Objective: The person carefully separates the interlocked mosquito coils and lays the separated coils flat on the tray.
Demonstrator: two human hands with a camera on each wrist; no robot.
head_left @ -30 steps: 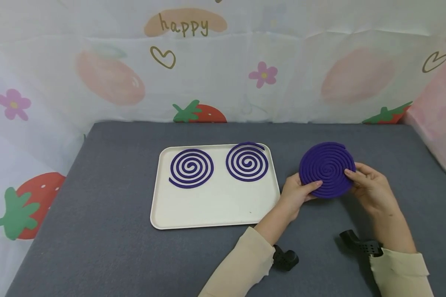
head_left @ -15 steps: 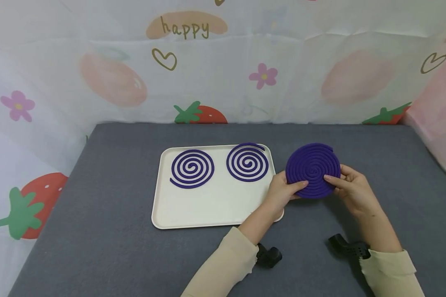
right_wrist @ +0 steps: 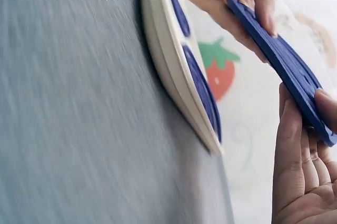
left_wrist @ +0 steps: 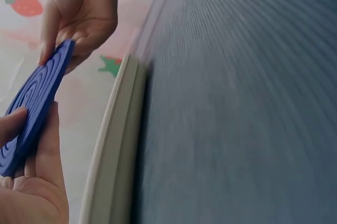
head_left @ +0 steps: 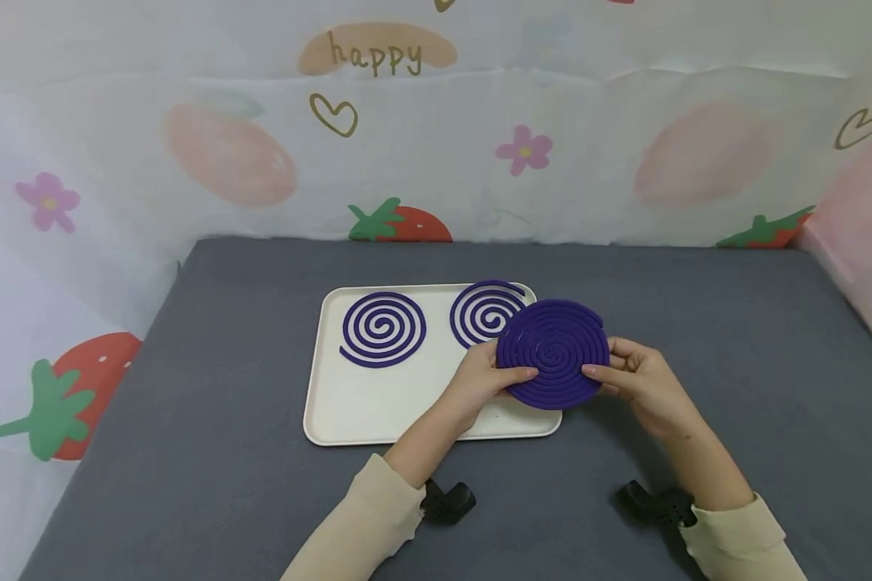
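Both hands hold a tightly wound purple coil disc (head_left: 552,347) raised above the right part of a cream tray (head_left: 378,411). The left hand (head_left: 475,383) pinches its left edge, thumb on top and fingers beneath. At the opposite edge the right hand (head_left: 643,383) grips it the same way. In the left wrist view the disc (left_wrist: 39,98) is tilted between the two hands. On the tray lies a loose purple spiral (head_left: 383,329) at the back left; a second spiral (head_left: 483,311) at the back right is partly covered by the disc and overlaps the rim.
A grey cloth (head_left: 189,403) covers the table around the tray. Behind and beside it hangs a printed curtain (head_left: 421,145) with strawberries and flowers. Black devices sit at both wrists, the left one (head_left: 449,502) and the right one (head_left: 654,504).
Both hands have carried the coil disc leftward and slightly nearer, from beside the tray to over its right part. The two spirals on the tray have stayed in place.
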